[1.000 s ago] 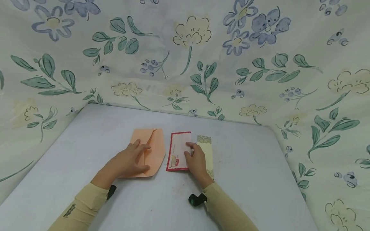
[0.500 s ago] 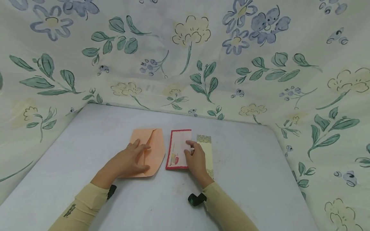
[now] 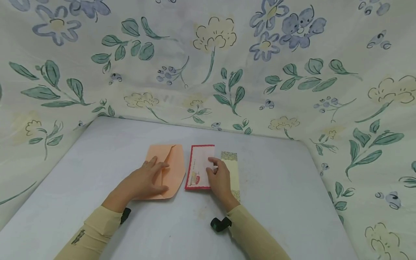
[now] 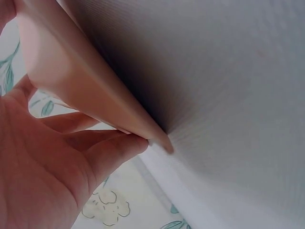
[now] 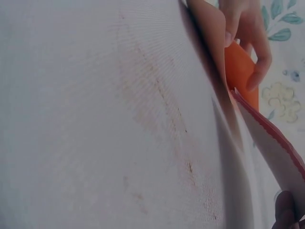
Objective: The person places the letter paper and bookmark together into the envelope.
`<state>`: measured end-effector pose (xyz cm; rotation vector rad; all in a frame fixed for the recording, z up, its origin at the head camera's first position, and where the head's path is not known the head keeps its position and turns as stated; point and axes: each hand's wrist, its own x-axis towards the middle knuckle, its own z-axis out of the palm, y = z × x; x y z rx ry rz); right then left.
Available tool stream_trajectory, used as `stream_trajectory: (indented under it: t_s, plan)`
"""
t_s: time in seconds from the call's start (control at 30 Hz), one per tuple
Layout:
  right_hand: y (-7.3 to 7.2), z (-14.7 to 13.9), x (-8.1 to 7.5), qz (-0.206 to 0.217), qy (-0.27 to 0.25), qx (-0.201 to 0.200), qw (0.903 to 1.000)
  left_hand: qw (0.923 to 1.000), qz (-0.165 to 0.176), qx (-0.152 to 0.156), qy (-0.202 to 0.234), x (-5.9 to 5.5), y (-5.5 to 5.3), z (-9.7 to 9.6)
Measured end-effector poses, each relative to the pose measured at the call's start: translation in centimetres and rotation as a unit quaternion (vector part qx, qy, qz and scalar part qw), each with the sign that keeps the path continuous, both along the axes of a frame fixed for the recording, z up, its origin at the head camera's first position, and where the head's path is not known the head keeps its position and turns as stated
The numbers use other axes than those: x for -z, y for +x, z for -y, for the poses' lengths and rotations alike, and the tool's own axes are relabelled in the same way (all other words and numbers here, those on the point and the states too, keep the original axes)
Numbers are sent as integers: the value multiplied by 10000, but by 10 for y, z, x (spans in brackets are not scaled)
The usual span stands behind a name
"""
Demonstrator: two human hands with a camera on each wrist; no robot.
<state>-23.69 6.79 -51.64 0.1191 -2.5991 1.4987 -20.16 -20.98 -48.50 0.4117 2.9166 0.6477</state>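
Observation:
In the head view, my left hand holds a peach envelope on the table, its thumb and fingers spread across it. The envelope's mouth edge is raised, and an orange inner surface shows in the right wrist view. My right hand pinches the right side of a pinkish-white card with a red border and a small printed picture. The card is lifted, and its left edge is close to the envelope. Whether they touch, I cannot tell.
Under my right hand lies a cream card with glittery gold ends. The white table has faint stains near its front. Floral cloth hangs behind and at both sides.
The red-bordered card has shifted slightly away from me and a little to the left, with my right hand. My left hand and the envelope look unchanged.

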Motion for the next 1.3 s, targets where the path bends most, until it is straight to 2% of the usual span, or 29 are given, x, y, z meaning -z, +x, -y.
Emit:
stream_trajectory:
  t_s: [1.3]
  plan:
    - [4, 20, -9, 29, -61, -169, 9998, 9999, 114, -96, -1, -2, 0, -1]
